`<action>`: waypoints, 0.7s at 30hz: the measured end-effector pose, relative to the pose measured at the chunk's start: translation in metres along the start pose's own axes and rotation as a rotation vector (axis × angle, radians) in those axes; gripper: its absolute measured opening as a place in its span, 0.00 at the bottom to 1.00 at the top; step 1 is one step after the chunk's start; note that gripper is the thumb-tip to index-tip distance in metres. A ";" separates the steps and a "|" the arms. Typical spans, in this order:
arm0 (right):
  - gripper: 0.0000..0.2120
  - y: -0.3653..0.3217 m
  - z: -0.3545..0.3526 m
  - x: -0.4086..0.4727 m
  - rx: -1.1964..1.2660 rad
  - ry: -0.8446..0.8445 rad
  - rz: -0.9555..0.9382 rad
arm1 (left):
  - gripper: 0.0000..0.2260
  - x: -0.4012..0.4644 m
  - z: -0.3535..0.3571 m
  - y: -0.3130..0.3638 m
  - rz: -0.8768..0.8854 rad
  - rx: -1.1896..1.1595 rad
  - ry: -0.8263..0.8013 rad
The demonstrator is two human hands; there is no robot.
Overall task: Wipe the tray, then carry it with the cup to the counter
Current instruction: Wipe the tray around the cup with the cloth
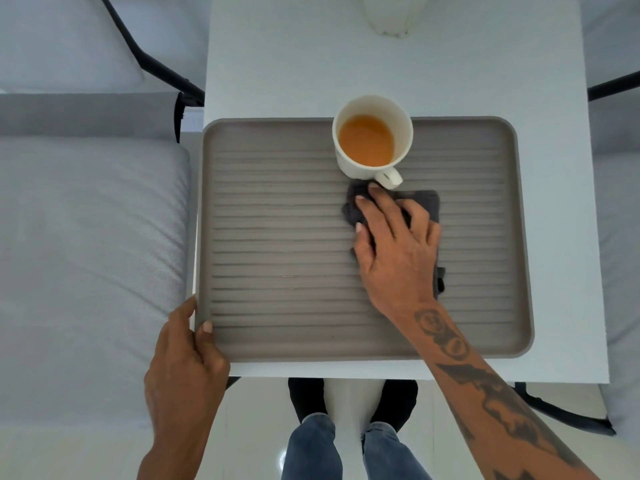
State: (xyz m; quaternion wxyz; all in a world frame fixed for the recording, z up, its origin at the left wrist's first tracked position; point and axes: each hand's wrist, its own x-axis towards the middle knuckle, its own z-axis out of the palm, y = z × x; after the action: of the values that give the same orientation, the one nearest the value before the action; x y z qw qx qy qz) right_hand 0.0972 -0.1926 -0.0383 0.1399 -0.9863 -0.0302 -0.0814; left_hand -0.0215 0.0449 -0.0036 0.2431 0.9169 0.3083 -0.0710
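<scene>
Nearest to me, my jeans show below the edge of the white table. My left hand grips the near left corner of the tray, thumb lying over the rim and fingers wrapped underneath. The grey ribbed tray sits flat on the table, its left edge reaching the table's left side. Further in, my right hand lies spread and flat on a dark grey cloth, pressing it down onto the tray's ridges on the right half; the palm bears on it rather than closing round it. My fingertips reach to just beside the handle of the white cup. The cup stands upright at the tray's far edge, right of centre, holding an orange-brown drink. Beyond it, at the far end of the table, stands a white object, cut off by the frame. Grey cushions lie to the left.
</scene>
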 end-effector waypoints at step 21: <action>0.13 -0.037 -0.009 -0.035 0.171 -0.120 0.010 | 0.15 0.000 -0.001 -0.001 -0.006 -0.007 0.003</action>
State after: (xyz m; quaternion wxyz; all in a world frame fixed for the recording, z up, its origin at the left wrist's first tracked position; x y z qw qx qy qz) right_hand 0.0586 -0.1603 -0.0259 0.2217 -0.9741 -0.0406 -0.0185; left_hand -0.0217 0.0459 -0.0031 0.2457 0.9152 0.3117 -0.0695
